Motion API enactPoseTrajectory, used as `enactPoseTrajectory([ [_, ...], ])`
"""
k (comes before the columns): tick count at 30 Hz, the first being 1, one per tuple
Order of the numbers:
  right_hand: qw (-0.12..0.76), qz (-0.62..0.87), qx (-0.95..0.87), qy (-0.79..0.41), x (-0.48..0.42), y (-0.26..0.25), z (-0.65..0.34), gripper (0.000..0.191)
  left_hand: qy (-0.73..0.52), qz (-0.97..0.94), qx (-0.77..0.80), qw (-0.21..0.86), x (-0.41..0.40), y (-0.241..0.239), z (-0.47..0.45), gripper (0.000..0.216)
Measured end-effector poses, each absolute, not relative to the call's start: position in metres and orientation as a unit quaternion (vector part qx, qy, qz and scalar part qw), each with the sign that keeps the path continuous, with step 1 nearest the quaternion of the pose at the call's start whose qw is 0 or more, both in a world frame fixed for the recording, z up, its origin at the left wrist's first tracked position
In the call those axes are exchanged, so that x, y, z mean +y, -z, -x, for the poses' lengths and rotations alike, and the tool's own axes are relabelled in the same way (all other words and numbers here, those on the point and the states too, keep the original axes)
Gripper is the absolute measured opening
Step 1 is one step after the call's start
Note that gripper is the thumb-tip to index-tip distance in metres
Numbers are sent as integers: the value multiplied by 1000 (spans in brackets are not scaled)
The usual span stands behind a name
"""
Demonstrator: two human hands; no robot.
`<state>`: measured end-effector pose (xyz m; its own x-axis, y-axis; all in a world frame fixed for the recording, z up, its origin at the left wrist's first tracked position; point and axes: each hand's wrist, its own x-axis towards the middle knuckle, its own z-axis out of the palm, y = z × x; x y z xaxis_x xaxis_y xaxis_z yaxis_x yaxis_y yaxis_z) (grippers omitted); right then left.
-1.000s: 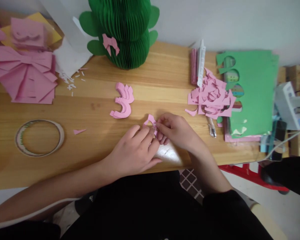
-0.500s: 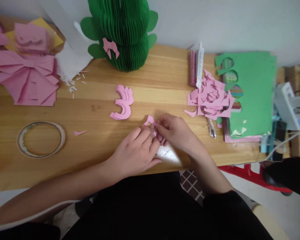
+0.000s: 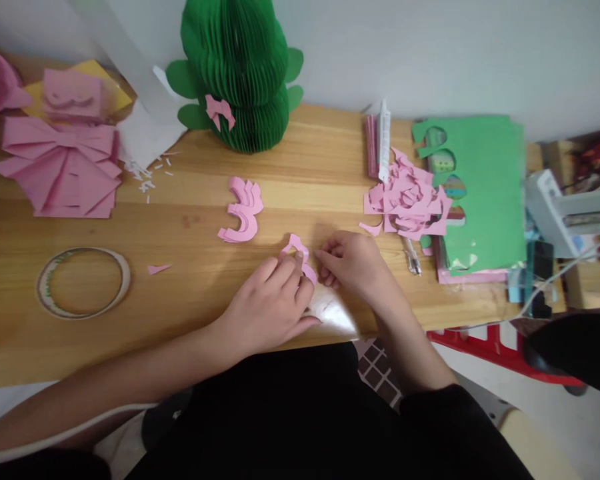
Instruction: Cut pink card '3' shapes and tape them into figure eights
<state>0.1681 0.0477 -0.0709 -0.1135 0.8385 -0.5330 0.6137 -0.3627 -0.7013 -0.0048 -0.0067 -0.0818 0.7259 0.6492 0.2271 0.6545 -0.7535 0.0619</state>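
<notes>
A small pink paper cutout (image 3: 297, 254) lies on the wooden table (image 3: 190, 280) near its front edge. My left hand (image 3: 270, 303) rests on the table with its fingertips pressed on the cutout. My right hand (image 3: 353, 261) sits just to the right, fingers curled in a pinch, its tips a little apart from the cutout. A small stack of curved pink cutouts (image 3: 244, 210) lies just behind and to the left.
A green honeycomb paper figure (image 3: 237, 73) with a pink bow stands at the back. A tape ring (image 3: 83, 282) lies left, folded pink paper (image 3: 63, 163) far left. Pink scraps (image 3: 405, 200), green sheets (image 3: 485, 193), a pen (image 3: 411, 255) and a white device (image 3: 560, 210) crowd the right.
My right hand has drawn slightly to the right, off the pink cutout. My left hand stays pressed on it. The view has shifted a little to the right.
</notes>
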Motion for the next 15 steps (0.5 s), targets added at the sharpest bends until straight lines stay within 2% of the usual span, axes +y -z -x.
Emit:
enactPoseTrajectory([
  [4, 158, 664, -512, -521, 34, 66, -176, 13, 164, 911, -374, -52, -4, 81, 11, 48],
  [7, 204, 651, -518, -516, 18, 61, -179, 4, 218, 877, -399, -153, -4, 76, 18, 40],
  [11, 275, 600, -501, -560, -2, 54, -178, 10, 253, 800, -435, -327, -3, 64, 22, 21],
  [15, 310, 558, -569, -518, -12, 45, -176, 10, 249, 741, -436, -445, -2, 58, 22, 15],
])
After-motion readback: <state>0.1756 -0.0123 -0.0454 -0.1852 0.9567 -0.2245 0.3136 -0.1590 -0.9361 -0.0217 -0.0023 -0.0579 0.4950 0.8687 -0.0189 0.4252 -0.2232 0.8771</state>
